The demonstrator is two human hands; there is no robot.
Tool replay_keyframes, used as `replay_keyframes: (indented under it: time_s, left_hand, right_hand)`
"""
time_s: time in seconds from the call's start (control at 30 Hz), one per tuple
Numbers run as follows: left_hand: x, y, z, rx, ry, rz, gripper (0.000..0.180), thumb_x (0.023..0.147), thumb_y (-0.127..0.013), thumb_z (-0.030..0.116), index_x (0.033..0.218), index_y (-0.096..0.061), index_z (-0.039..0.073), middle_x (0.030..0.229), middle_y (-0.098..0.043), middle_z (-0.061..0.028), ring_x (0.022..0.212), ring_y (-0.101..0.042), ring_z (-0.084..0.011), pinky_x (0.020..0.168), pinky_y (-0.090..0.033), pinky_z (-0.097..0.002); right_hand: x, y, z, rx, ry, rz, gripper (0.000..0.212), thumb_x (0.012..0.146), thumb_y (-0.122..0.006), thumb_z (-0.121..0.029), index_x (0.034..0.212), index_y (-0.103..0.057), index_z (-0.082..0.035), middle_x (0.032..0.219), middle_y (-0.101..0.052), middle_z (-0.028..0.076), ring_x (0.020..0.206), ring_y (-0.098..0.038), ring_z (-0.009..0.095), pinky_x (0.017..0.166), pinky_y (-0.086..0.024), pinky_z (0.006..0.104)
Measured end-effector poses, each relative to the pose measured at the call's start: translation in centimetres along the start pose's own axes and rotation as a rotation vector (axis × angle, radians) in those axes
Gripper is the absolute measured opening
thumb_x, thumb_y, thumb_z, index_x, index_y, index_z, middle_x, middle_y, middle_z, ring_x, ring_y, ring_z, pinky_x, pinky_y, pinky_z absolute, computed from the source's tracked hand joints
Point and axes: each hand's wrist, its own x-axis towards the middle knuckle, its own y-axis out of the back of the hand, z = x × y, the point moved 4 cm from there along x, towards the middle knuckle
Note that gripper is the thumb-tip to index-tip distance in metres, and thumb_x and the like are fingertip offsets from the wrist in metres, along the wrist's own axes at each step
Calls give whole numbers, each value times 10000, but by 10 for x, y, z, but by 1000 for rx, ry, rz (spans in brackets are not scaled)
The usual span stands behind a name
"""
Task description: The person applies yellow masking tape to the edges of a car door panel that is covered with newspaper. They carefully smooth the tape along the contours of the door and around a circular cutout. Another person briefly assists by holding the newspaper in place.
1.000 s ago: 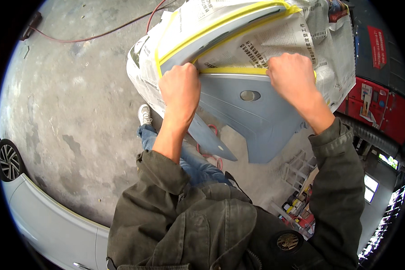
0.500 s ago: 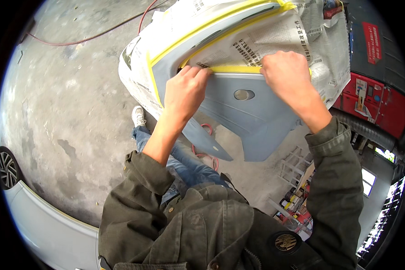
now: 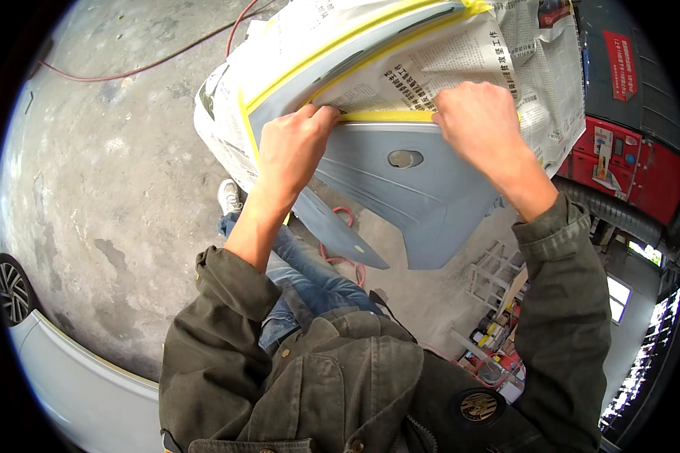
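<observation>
A primer-grey car body panel (image 3: 385, 174) with an oval opening is raised in front of me, its upper part covered with printed newspaper (image 3: 446, 60). Yellow masking tape (image 3: 393, 116) runs in a straight strip where the paper meets the panel's upper edge. My left hand (image 3: 295, 143) is closed, its thumb and fingers pinched on the left end of that strip. Farther right, my right hand (image 3: 480, 117) is also closed on the strip, knuckles up and fingertips hidden beneath. More yellow tape borders the curved grey arm of the panel.
At right stands a red and dark machine or cabinet (image 3: 612, 166). A red hose (image 3: 128, 78) crosses the concrete floor (image 3: 113, 189); another lies beneath the panel. A silver car (image 3: 83, 377) is at lower left. Lower right hold a white metal stand (image 3: 491, 272) and several cans.
My left hand has slid a little left and down along the taped edge. My right hand stays at nearly the same place on the strip. The view has shifted slightly.
</observation>
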Motion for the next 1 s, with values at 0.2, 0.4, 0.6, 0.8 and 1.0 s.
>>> replay_keyframes:
  time_s: [0.2,0.4,0.6,0.8,1.0]
  left_hand:
    - [4,-4,-4,38,-60,-78,89,810,-628,80,890,-664,100,756,-645,-85,711,-693,-290,611,-556,-405]
    - [11,-6,-5,118,-87,-194,77,882,-633,148,903,-694,104,807,-698,-79,730,-698,-293,636,-557,-394]
    - [20,-4,-5,130,-83,-262,69,876,-653,158,869,-649,89,789,-694,-96,728,-693,-313,632,-551,-411]
    - [27,-2,-5,96,-6,-251,190,866,-708,201,833,-571,73,736,-677,-112,718,-681,-336,625,-534,-445]
    - [32,-12,4,-51,-3,-191,138,844,-703,167,832,-591,86,717,-665,-124,692,-666,-353,614,-523,-449]
  right_hand:
    - [-1,4,2,13,0,13,103,772,-638,-108,780,-737,-81,750,-711,143,728,-726,323,631,-573,427]
    - [1,6,6,45,-3,-24,106,779,-640,-116,798,-736,-75,754,-711,143,734,-725,327,654,-576,435]
    - [2,14,5,70,-11,-75,108,767,-645,-114,792,-737,-63,763,-714,148,753,-731,327,662,-582,430]
    - [5,9,0,-7,16,-58,107,753,-647,-95,791,-741,-62,768,-718,147,757,-733,331,650,-582,426]
    - [5,7,1,5,13,-96,99,749,-647,-82,781,-737,-53,772,-718,154,754,-732,332,636,-579,428]
